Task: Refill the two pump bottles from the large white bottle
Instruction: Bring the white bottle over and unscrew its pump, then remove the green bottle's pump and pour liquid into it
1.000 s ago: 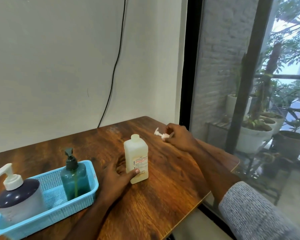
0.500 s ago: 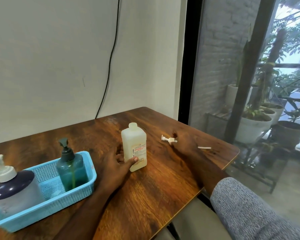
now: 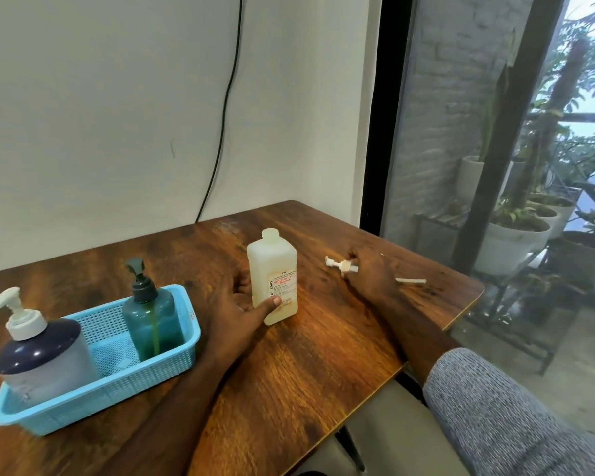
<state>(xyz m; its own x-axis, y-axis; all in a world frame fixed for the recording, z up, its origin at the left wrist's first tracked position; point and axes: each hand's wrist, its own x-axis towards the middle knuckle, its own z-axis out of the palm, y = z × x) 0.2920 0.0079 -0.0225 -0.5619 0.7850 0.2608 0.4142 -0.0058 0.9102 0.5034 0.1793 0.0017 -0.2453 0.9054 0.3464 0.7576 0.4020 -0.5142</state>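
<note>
Since a second ago my right hand (image 3: 371, 269) had lowered the white pump head (image 3: 341, 265) onto the worktop (image 3: 323, 355), fingers curled over it. My left hand (image 3: 241, 304) gripped the large white bottle (image 3: 272, 276), uncapped, label reading "BIOCHEK CHG". Both pump bottles, the green one (image 3: 152, 317) and the navy-capped one (image 3: 38, 352), sat in the blue basket (image 3: 93, 407), unopened; no pouring yet
</note>
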